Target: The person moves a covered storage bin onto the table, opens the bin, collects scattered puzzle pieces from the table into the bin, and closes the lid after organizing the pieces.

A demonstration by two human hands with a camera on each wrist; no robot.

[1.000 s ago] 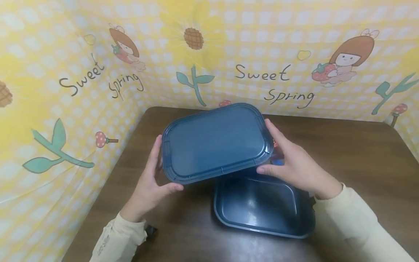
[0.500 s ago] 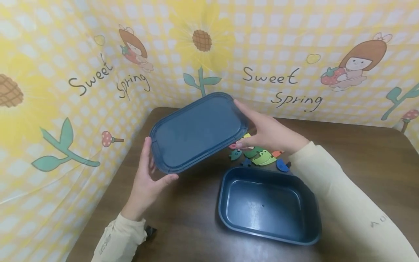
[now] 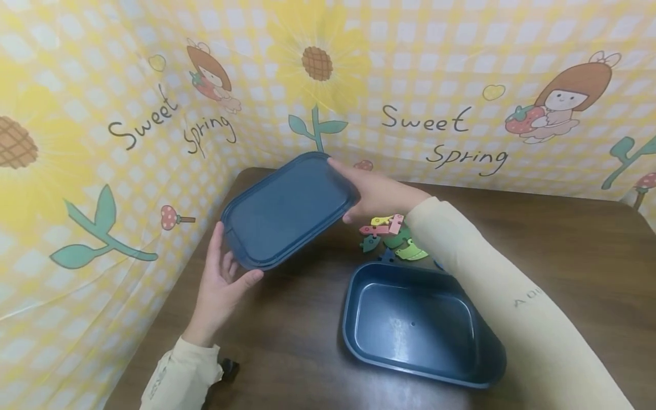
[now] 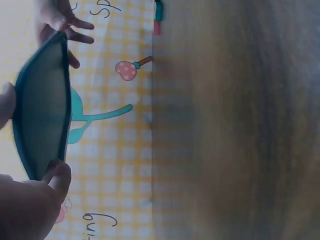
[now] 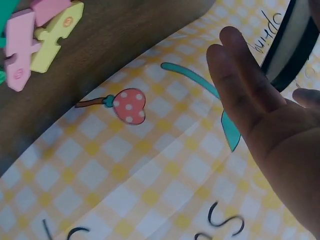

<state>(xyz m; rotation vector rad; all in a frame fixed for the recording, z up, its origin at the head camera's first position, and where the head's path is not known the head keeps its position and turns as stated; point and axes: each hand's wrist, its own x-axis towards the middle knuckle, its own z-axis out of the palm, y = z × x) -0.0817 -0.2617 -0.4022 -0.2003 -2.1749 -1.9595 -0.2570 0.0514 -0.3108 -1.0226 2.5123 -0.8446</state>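
A dark blue rectangular lid (image 3: 289, 210) with rounded corners is held tilted above the table's left part, its right end higher in the head view. My left hand (image 3: 220, 293) grips the lid's lower left end, thumb on the near edge. At the opposite end my right hand (image 3: 381, 191) holds it between thumb and fingers. The left wrist view shows the lid (image 4: 42, 110) nearly edge-on. In the right wrist view two fingers of the right hand (image 5: 280, 130) stretch out beside it. A dark blue plastic box (image 3: 400, 324), uncovered, stands on the table with its inside bare.
Behind the box lie several colourful puzzle pieces, among them a green crocodile piece (image 3: 411, 250) and a yellow piece (image 3: 380, 220). My right sleeve (image 3: 492, 273) passes over the box's right side. A yellow checked cloth (image 3: 435, 68) hangs along the brown table's (image 3: 287, 353) back and left.
Both hands have carried the lid leftward, away from above the box, and its tilt has grown steeper. The box's inside and the puzzle pieces have come into sight.
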